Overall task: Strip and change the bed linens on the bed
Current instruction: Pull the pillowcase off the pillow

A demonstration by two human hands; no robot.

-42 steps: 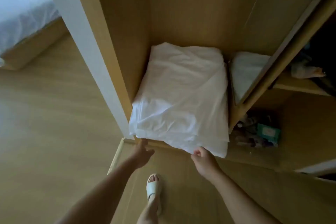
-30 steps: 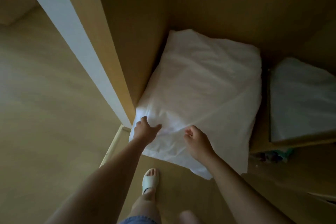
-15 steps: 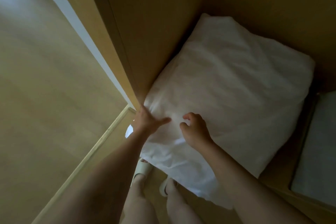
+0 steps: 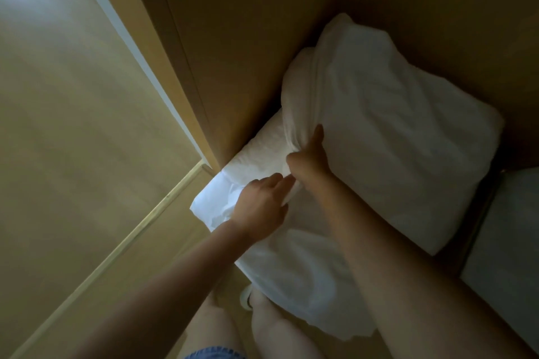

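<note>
Right hand [image 4: 309, 160] grips the top sheet [image 4: 393, 140] (edge lifted); left hand [image 4: 258, 210] rests straight-fingered on lower sheet [image 4: 253, 157].

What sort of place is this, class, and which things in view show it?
Probably a wooden wardrobe or linen cupboard: folded white linens lie inside, a wooden side panel stands beside them, a second white stack sits in the next compartment.

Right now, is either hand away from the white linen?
No: the right hand grips a raised fold of the folded white linen, and the left hand touches the layer beneath it.
</note>
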